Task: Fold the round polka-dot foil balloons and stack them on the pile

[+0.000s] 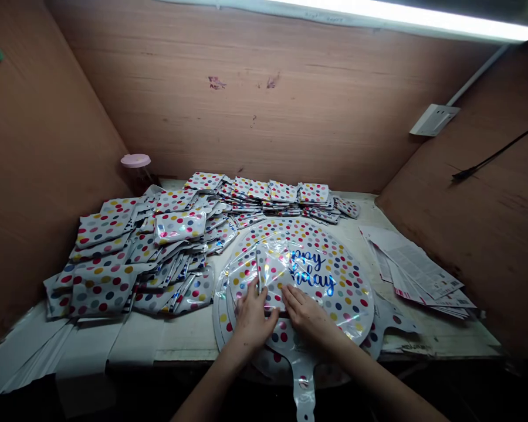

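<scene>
Round polka-dot foil balloons (347, 252) with blue lettering lie flat in a stack at the table's front edge, a tail hanging over it. On top, left of centre, is a folded dotted foil piece (271, 266). My left hand (253, 313) rests on its lower left part with fingers spread. My right hand (305, 310) lies at its lower right edge, fingers stretched forward and pressing on the foil. Neither hand grips anything visibly.
Folded dotted foil packets (105, 258) are heaped on the left, with more stacks (284, 192) along the back. Printed sheets (422, 269) lie right. A pink-lidded jar (136, 161) stands back left. White paper strips (88, 346) overhang the front left edge.
</scene>
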### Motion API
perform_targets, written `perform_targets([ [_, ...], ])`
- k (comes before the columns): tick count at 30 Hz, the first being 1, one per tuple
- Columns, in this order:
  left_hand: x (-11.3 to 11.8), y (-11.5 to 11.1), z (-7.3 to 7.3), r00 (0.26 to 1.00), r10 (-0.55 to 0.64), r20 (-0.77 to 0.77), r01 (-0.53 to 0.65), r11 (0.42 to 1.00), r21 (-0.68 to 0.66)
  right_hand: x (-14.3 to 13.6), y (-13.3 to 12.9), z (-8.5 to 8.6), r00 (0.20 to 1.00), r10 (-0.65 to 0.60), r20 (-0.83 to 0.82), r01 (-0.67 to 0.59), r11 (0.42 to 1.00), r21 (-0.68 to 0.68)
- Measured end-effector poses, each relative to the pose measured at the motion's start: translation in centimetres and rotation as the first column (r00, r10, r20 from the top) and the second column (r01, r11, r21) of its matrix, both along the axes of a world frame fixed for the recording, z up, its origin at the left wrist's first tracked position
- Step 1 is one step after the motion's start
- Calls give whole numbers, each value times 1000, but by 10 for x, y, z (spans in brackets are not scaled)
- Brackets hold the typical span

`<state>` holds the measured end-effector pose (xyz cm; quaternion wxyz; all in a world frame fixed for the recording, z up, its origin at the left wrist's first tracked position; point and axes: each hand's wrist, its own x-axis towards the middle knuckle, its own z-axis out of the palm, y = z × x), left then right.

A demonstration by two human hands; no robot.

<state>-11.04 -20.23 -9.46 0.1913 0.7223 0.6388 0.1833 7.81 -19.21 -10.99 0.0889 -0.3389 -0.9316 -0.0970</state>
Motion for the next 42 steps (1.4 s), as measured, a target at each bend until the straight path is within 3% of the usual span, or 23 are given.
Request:
perform_targets([
  [2,-9,-2,5,998,-43,-48,48,995,92,0,-10,-3,998,19,-67,-14,997,70],
  [4,-22,-2,7,979,-191,-77,202,960,193,3,-22,2,985,20,-169,-15,999,35],
  [7,-40,-2,1,877,-479,-31,473,850,232,15,-43,15,973,13,-232,-72,966,-247],
  [10,-48,-3,-8,841,-534,81,515,838,178,31,-50,19,958,-13,-285,-138,855,-501],
  [13,-43,-3,-13,917,-372,143,359,927,110,37,-34,17,900,-170,-402,-135,767,-627],
  [16,-31,5,-8,990,-91,109,88,996,30,27,0,18,798,-434,-418,3,697,-717],
  [19,-17,22,2,994,83,69,-78,994,-72,9,35,24,697,-624,-352,175,625,-761],
  [21,-8,34,8,987,162,23,-157,977,-144,-1,51,27,638,-725,-258,309,549,-777],
  [25,8,54,12,961,254,-109,-272,941,-200,-14,61,35,543,-830,-125,509,445,-737],
  [27,13,58,11,956,267,-122,-288,936,-204,-19,57,37,516,-846,-136,625,480,-615],
  [28,15,58,11,955,269,-124,-290,934,-209,-23,54,36,553,-817,-161,655,546,-523],
  [29,16,57,10,956,267,-122,-288,935,-206,-27,51,34,636,-751,-179,637,641,-428],
  [31,17,52,8,957,264,-121,-279,951,-134,-34,47,26,837,-525,-154,465,830,-308],
  [32,16,49,7,954,273,-127,-283,956,-72,-37,46,20,898,-421,-125,369,878,-305],
  [33,15,45,6,950,282,-134,-286,958,-12,-40,46,14,929,-358,-98,312,896,-317],
  [35,13,39,6,942,304,-143,-300,953,50,-42,47,2,935,-349,-67,309,891,-334],
  [39,10,41,13,935,316,-160,-332,939,-91,-41,50,-11,916,-395,-71,355,879,-319],
  [42,9,53,20,947,260,-191,-295,937,-186,-40,49,-14,918,-390,-77,353,889,-293],
])
